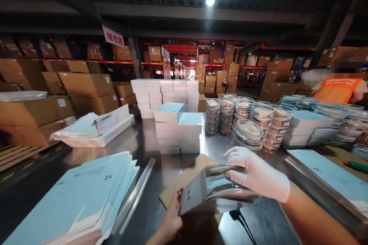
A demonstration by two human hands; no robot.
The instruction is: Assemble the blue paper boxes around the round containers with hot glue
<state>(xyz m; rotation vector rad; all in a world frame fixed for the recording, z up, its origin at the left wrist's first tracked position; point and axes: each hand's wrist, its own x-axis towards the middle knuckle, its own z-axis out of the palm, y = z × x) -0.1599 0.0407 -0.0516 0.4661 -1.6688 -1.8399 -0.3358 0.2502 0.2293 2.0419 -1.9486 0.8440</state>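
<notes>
A half-open pale blue carton (198,195) sits low at centre over the steel table (149,138), beside a stack of flat cartons (83,195) at left; the bare left hand (172,218) grips its lower corner, the gloved right hand (255,174) clasps a round clear-lidded dish (227,187) entering it, stacked dishes (250,122) behind

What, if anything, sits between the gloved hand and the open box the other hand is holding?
Nothing visible. The gloved right hand already rests on the clear round dish at the mouth of the open box, which the left hand holds by its lower corner.
</notes>
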